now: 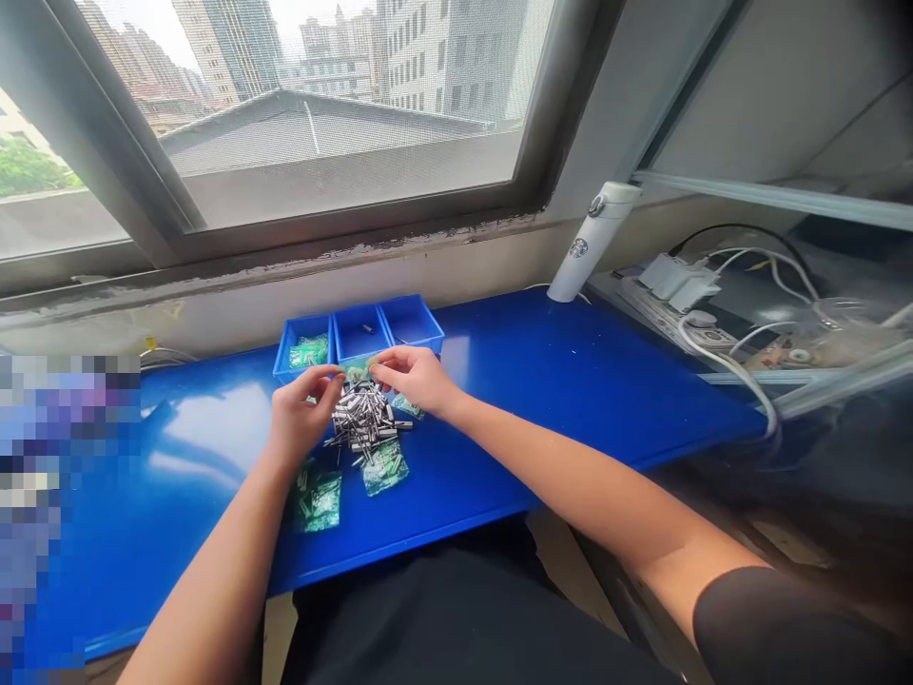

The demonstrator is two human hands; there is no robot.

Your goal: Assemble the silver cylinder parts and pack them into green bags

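Observation:
Between my two hands a small green-tinted plastic bag (355, 367) is stretched, its contents too small to make out. My left hand (308, 404) pinches the bag's left edge, and my right hand (410, 376) pinches its right edge. Just below lies a heap of small metal pins and cylinders (367, 419) on the blue table (485, 466). Two filled green bags rest nearer to me, one bag (385, 468) against the heap and another bag (319, 499) to its left. A further green bag (409, 406) is partly hidden under my right wrist.
Behind my hands stands a blue three-compartment tray (281, 366); green bags (308, 352) fill its left compartment, and a few small parts lie in the others. At the back right is a white flask (593, 243). A power strip with plugs and cables (685, 285) sits beyond the table's right side.

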